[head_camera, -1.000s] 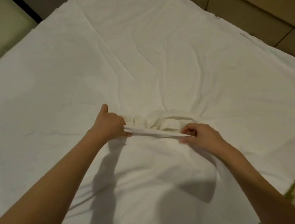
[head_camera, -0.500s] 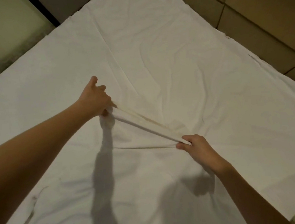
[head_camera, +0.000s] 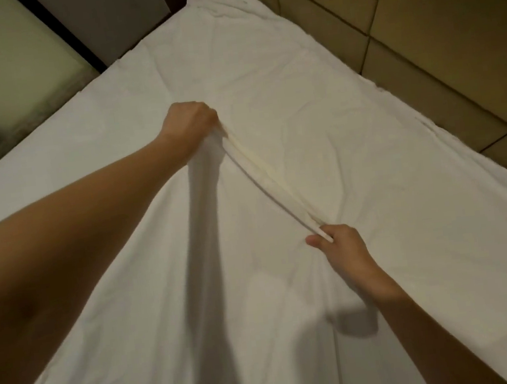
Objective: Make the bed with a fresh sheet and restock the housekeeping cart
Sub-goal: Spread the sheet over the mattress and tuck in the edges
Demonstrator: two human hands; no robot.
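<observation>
White cotton sheet (head_camera: 314, 96) covers the bed, edges reaching the tiled floor (head_camera: 448, 27) on the right. A second ago both hands pinched a short bunched fold close together; now they have drawn apart, the left hand (head_camera: 190, 121) fisted on the fold's far end, the right hand (head_camera: 342, 245) pinching its near end, the fold (head_camera: 268, 180) taut between. Likely they are spreading the sheet; no cart shows.

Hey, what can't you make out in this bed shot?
Head view:
- Mattress: wholly covered by the sheet.
- Near end of the bed: cut off by the bottom edge.
- Left hand fingers: curled under, buried in the pinched fold.
- Housekeeping cart: not in view.
- Dark patch at the left edge: blurred, cannot identify.
</observation>
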